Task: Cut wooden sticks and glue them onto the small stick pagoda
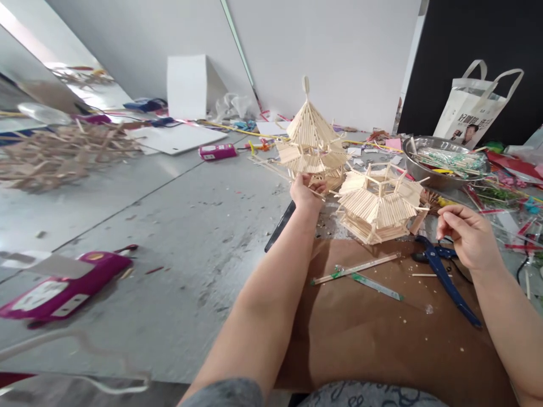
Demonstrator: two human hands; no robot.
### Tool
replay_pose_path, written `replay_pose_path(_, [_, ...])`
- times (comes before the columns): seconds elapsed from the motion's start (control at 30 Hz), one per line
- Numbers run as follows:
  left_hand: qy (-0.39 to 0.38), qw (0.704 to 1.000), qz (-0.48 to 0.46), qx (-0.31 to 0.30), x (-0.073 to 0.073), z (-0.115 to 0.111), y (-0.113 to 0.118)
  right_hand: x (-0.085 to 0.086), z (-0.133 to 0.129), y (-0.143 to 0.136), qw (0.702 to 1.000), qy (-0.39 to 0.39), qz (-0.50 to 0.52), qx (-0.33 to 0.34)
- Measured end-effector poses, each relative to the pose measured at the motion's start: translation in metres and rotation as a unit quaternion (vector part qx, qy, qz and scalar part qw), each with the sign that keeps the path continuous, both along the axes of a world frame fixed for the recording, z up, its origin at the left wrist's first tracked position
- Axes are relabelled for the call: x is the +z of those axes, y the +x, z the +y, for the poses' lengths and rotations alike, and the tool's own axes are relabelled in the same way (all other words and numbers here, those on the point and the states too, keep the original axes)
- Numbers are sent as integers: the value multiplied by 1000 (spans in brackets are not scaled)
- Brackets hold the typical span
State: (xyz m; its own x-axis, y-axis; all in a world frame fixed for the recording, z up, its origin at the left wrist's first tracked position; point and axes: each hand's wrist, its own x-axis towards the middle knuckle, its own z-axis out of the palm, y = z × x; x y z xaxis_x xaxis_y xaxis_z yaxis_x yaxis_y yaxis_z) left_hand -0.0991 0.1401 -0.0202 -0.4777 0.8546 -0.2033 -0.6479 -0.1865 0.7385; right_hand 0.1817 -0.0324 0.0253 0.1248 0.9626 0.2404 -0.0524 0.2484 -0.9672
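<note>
The upright stick tower (311, 133) is fronted low down by the left hand (307, 192), the low stick model (379, 208) is flanked by that and the right hand (466, 230), and, fingers being curled, any hold cannot be told.

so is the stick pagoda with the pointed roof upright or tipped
Upright: the stick pagoda has its pointed roof on top, a wider tier beneath. The left hand partly hides its bottom.
</note>
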Motion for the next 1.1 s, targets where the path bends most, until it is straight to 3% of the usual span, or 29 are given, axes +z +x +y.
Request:
replay_pose_path(0.17, [-51,998,-15,42,-5,8,-3,0,0,-1,1000,-5,-4,-8])
replay_pose_path(0.27, [-56,998,-32,15,-7,10,-3,0,0,0,1000,-8,-3,-6])
replay_pose_path(0.6, [58,991,-95,-73,7,3,-14,-1,1,1,1000,-10,-17,1])
replay_pose_path(0.9, [135,979,-81,-132,28,-9,-10,-4,-1,0,999,-15,-28,11])
replay_pose_path(1.1, [171,971,-48,-157,33,-14,-9,-3,0,-1,999,-22,-31,21])
